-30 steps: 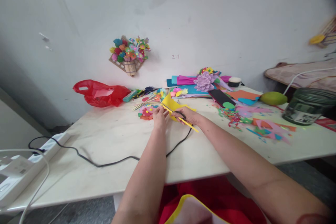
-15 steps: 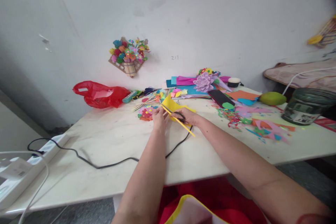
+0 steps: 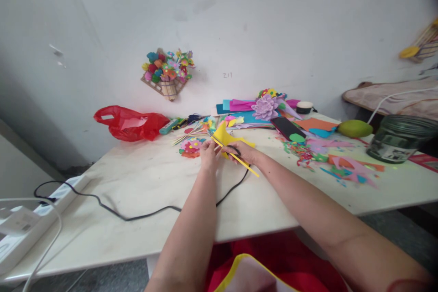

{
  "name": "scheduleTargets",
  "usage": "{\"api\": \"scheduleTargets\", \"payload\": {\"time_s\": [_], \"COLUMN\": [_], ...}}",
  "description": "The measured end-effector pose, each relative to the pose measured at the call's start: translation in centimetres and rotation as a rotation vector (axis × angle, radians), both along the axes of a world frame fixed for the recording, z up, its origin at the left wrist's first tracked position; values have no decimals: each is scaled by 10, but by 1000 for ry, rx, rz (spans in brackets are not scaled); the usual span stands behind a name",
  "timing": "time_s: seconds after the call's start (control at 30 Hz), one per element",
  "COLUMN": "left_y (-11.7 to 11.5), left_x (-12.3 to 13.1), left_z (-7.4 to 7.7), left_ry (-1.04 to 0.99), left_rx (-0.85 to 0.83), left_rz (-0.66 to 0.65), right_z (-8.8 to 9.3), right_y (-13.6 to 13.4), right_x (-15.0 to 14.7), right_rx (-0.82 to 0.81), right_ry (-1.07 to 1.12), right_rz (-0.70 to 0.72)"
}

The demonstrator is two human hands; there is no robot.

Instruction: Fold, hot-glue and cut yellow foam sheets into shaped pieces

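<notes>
My right hand (image 3: 240, 151) is closed round the black handles of a pair of scissors (image 3: 234, 148), whose blades point up and left into a yellow craft sheet (image 3: 224, 135). With pinched fingers my left hand (image 3: 208, 151) grips the sheet's left edge. A narrow yellow strip (image 3: 248, 167) hangs from the cut, slanting down to the right past my right hand. Just left of my left hand lies a cluster of pink and red craft flowers (image 3: 191, 147). My fingers hide part of the scissors.
A red plastic bag (image 3: 135, 124) lies at the back left. A black cable (image 3: 147, 215) runs from the power strip (image 3: 65, 196) across the table. To the right are paper scraps (image 3: 356, 169), a phone (image 3: 286, 127), a green fruit (image 3: 355, 128) and a glass jar (image 3: 398, 139).
The free end of the yellow strip has shifted slightly right. The sheet's upper part has bent a little, and my hands stay at nearly the same spot.
</notes>
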State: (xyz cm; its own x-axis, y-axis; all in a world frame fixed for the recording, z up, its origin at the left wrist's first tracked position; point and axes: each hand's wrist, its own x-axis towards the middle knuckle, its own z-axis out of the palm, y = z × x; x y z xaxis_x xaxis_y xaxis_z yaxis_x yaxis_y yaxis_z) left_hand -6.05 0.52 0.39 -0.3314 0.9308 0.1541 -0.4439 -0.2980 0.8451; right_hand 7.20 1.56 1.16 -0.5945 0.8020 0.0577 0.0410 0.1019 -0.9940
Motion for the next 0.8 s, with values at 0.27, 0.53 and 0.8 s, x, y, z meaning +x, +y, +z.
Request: {"api": "scheduleTargets", "payload": {"time_s": [0.27,0.53,0.8], "left_y": [-2,-4,-3], "left_x": [0,0,0], "left_z": [2,5,3], "left_ry": [-3,-24,12], "left_rx": [-1,-42,-25], "left_rz": [-2,7,-23], "right_z": [3,9,4], "right_y": [-1,-7,-2], "right_x": [-1,-1,0], "right_rx": [33,40,26], "right_ry": [-13,-40,-8], "right_rz": [-14,-34,-19]}}
